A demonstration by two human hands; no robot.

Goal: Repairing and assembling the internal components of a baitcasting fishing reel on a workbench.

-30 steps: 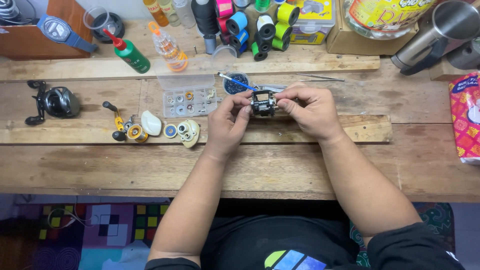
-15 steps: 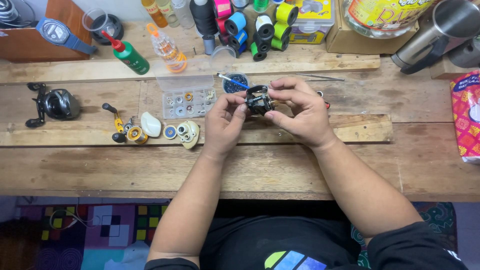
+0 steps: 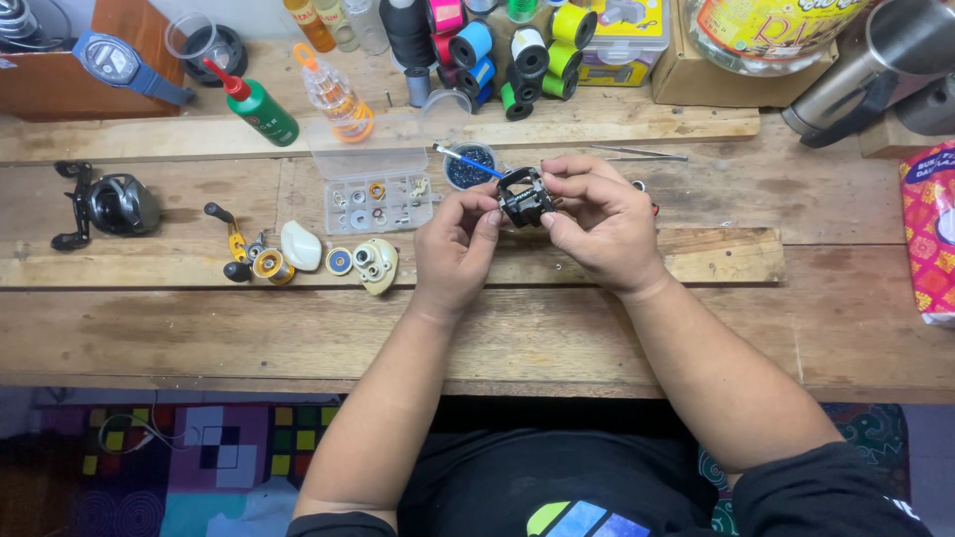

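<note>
Midway: reel frame [image 3: 523, 197] held above table [image 3: 597, 338], just right of parts tray [image 3: 378, 199]. Left hand [image 3: 453, 249] and right hand [image 3: 597, 224] fingers pinched on frame. Handle [image 3: 231, 242], spool [image 3: 269, 266], side covers [image 3: 376, 265] off, lying left of tray; reassembly left.

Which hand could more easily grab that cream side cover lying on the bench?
Probably the left hand: the cream side cover lies just to its left. The right hand is farther off and wraps more of the black reel frame.
</note>
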